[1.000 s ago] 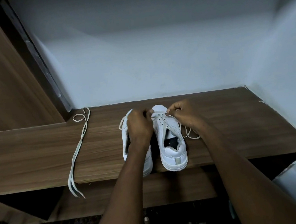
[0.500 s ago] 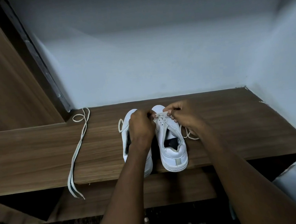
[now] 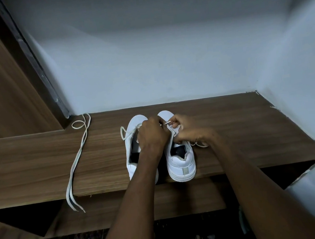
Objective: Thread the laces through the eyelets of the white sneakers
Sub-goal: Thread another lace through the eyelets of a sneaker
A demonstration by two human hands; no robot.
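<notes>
Two white sneakers stand side by side on the wooden bench (image 3: 231, 131), heels toward the person, so the eyelets face up within easy reach. Over the right sneaker (image 3: 180, 161), the right hand (image 3: 188, 130) pinches the lace tip (image 3: 167, 122) to aim it at an eyelet; the left hand (image 3: 152, 134) curls on that lace, probably steadying it. A spare lace (image 3: 75, 163) lies apart, likely awaiting the left sneaker (image 3: 133, 137)

White sneakers (image 3: 180, 163) are sitting on a brown woodgrain shelf (image 3: 31, 167), off-white spare lace (image 3: 75, 161) lying there, wall (image 3: 156, 61) looking pale bluish.
</notes>
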